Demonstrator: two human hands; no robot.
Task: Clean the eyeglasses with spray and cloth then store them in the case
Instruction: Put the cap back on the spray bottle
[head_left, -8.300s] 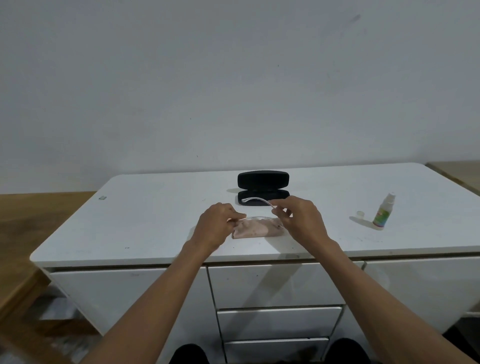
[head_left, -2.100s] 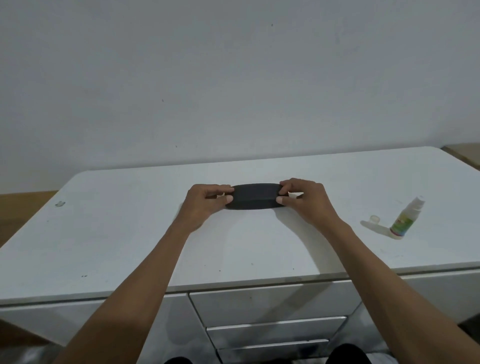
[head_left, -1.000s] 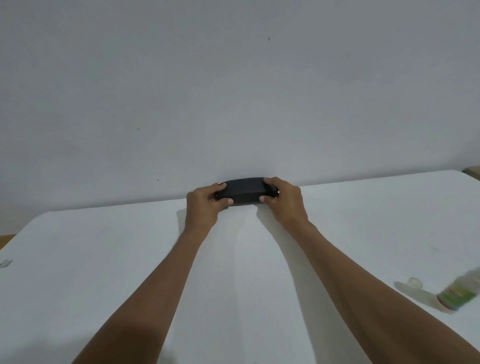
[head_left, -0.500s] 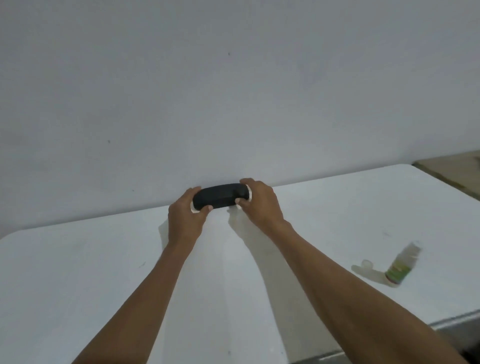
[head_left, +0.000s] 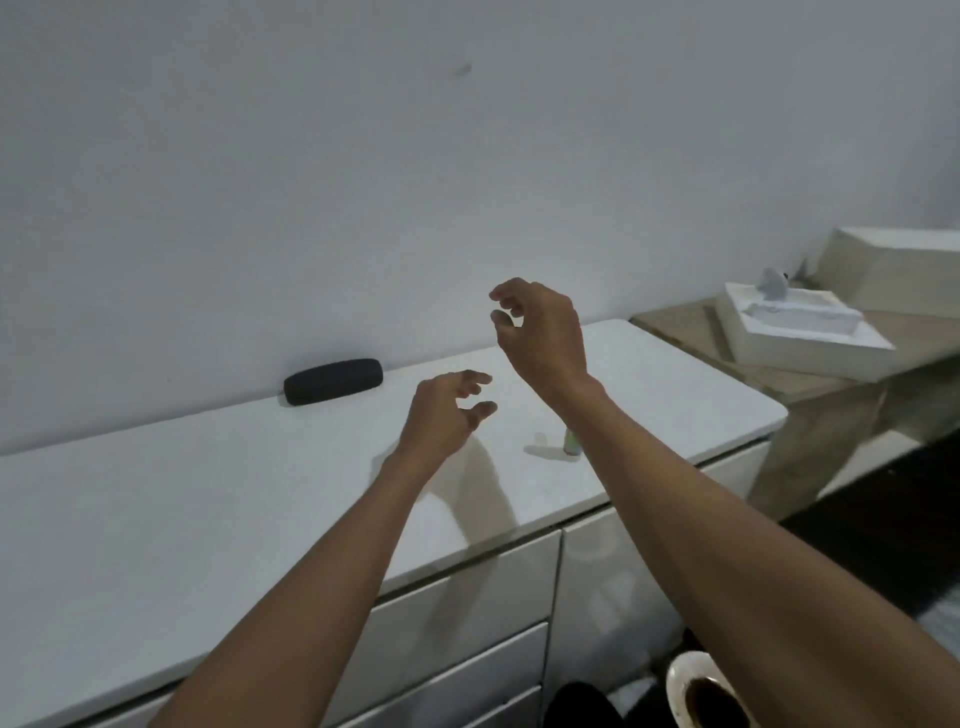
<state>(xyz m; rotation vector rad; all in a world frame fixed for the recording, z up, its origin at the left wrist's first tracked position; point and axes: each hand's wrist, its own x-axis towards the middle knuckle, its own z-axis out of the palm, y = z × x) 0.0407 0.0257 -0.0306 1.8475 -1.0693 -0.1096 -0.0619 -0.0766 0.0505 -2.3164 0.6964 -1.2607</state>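
Observation:
The black eyeglass case (head_left: 333, 381) lies closed at the back of the white cabinet top (head_left: 208, 493), against the wall. The eyeglasses and cloth are not visible. My left hand (head_left: 449, 415) hovers above the cabinet top, right of the case, fingers apart and empty. Higher and further right, my right hand (head_left: 540, 332) is raised, fingers curled loosely, holding nothing. The spray bottle (head_left: 571, 441) stands behind my right forearm, mostly hidden, with its small clear cap (head_left: 540, 439) beside it.
The cabinet has white drawers (head_left: 467, 613) below its front edge. To the right stands a lower wooden table (head_left: 810, 384) carrying white foam packaging (head_left: 800, 332). A round white-rimmed object (head_left: 701, 696) sits on the dark floor at bottom right.
Both hands have let go of the closed case at the wall and pulled back and to the right. The view has swung right, showing the wooden table.

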